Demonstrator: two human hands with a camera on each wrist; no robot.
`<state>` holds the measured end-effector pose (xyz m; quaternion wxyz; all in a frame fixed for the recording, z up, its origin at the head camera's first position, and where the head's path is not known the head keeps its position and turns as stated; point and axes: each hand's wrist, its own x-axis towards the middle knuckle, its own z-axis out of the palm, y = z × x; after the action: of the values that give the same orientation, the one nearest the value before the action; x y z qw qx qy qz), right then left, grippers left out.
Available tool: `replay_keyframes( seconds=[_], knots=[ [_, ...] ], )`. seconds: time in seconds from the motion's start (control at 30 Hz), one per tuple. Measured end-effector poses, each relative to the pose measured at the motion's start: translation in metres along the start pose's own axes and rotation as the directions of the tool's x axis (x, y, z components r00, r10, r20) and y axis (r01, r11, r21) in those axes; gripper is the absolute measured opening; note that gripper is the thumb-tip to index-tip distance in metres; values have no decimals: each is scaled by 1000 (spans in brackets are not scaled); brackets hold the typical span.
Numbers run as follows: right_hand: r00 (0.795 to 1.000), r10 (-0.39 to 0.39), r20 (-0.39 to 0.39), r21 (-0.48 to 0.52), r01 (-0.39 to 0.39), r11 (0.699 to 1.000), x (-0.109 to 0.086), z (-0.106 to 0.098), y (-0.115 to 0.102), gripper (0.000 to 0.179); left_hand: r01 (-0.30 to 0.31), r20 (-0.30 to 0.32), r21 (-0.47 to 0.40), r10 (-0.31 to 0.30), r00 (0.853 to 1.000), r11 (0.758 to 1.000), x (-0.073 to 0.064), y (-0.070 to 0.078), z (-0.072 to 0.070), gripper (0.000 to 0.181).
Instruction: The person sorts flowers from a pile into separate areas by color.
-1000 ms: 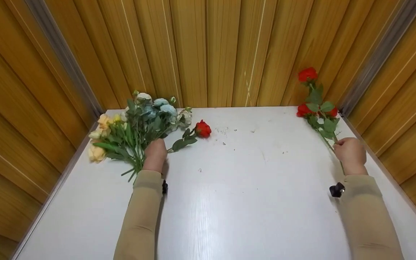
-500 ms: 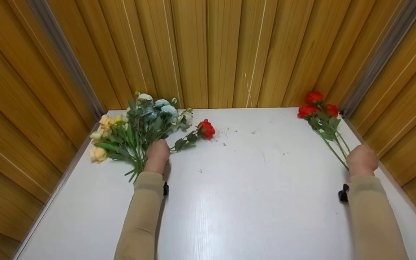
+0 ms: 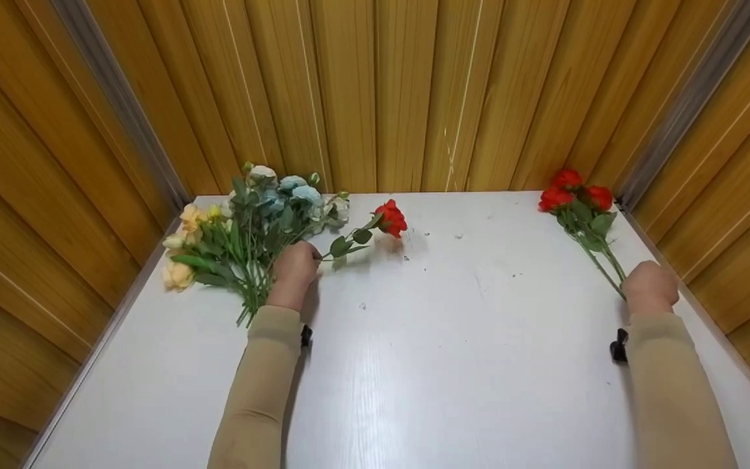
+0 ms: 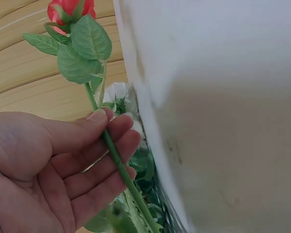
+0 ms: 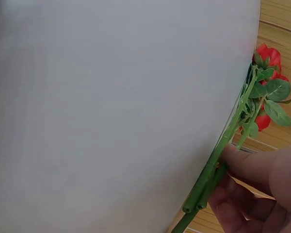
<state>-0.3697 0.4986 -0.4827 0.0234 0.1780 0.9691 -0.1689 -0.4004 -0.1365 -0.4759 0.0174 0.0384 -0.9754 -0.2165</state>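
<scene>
Your left hand (image 3: 295,268) is pinching a lone rose (image 3: 362,236) beside the mixed flowers (image 3: 264,228), bloom slanting away rightward. Your right hand (image 3: 651,286) is gripping red roses (image 3: 582,218) pointing away — perhaps not all — their lower ends (image 5: 188,208) showing only in the right wrist view.

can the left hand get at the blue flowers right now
Probably not straight away: the left hand holds a red rose by its stem, so it would likely need to put that down first. The blue flowers look near, just beyond the hand, with green leaves partly in between.
</scene>
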Motion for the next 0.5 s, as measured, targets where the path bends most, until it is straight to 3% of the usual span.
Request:
replay_keyframes(
  seconds=[0.27,0.5],
  knots=[
    [999,12,53,-14,-11,1000,1,-5,-14,35,-42,-62,-92,36,997,995,2,13,-3,18],
    [998,-57,-16,13,57,998,-11,-7,-62,47,-61,-79,-156,49,996,986,1,29,-4,17]
  ],
)
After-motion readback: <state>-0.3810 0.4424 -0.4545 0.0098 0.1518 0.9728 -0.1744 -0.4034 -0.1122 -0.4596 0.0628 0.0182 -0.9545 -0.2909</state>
